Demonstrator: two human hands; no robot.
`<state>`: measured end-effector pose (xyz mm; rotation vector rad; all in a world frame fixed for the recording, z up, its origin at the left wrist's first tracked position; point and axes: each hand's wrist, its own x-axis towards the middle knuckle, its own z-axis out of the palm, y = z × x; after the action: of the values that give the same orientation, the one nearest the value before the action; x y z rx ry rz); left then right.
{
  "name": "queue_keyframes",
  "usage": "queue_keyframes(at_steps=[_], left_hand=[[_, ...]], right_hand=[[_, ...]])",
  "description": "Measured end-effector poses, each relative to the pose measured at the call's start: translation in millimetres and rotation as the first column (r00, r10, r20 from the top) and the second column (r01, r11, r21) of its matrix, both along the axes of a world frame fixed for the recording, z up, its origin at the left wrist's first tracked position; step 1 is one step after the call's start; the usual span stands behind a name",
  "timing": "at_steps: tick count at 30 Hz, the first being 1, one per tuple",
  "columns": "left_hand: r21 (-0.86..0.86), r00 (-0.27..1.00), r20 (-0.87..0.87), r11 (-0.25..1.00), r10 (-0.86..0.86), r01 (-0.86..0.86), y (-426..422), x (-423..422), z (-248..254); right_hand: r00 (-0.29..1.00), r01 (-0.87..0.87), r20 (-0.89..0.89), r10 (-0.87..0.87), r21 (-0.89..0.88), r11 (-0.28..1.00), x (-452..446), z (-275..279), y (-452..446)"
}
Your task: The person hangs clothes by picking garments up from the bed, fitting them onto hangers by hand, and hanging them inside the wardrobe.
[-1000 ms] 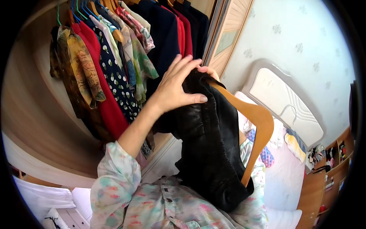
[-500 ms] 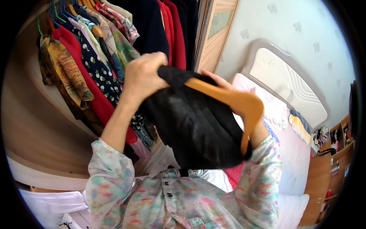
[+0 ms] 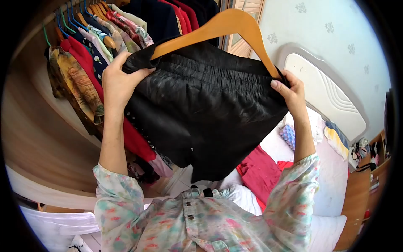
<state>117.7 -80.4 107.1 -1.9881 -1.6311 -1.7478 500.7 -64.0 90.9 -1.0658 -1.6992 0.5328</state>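
Black shorts (image 3: 201,113) with a gathered elastic waistband are held up in front of me, the legs hanging down. A wooden hanger (image 3: 228,23) rises out of the waist opening, both of its ends tucked inside the waistband. At the left end of the waistband, my left hand (image 3: 119,82) is closed on the fabric, thumb in front. My right hand (image 3: 294,90) pinches the opposite end beside the hanger's tip. The hanger's hook cannot be made out.
Several garments, among them a patterned jacket (image 3: 77,84), hang on the wardrobe rail to the left. On the right stands a bed with a pale headboard (image 3: 319,84); dark red clothing (image 3: 262,170) lies on it. A wooden shelf unit (image 3: 357,193) is at the far right.
The shorts and hanger have been raised and turned so the waistband faces me, spread wide. My right hand has come from behind the hanger to the waistband's right end; my left moved left.
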Motion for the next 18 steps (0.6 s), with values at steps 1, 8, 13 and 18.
queue_keyframes(at_steps=[1,8,13,18], left_hand=[[-0.003,0.994,0.062,0.996,-0.086,0.087,0,-4,1],[-0.03,0.852,0.4,0.925,-0.337,0.38,-12,-20,6],[0.07,0.82,0.45,0.929,-0.354,0.363,-17,-22,8],[0.123,0.795,0.49,0.931,-0.357,0.343,-25,-28,9]], right_hand=[[1.0,-0.013,-0.025,0.013,0.017,1.0,-3,5,2],[0.988,0.12,0.069,-0.141,0.248,0.961,-20,29,23],[0.953,0.221,0.099,-0.288,0.423,0.879,-28,37,34],[0.956,0.203,0.098,-0.277,0.459,0.865,-34,45,33]])
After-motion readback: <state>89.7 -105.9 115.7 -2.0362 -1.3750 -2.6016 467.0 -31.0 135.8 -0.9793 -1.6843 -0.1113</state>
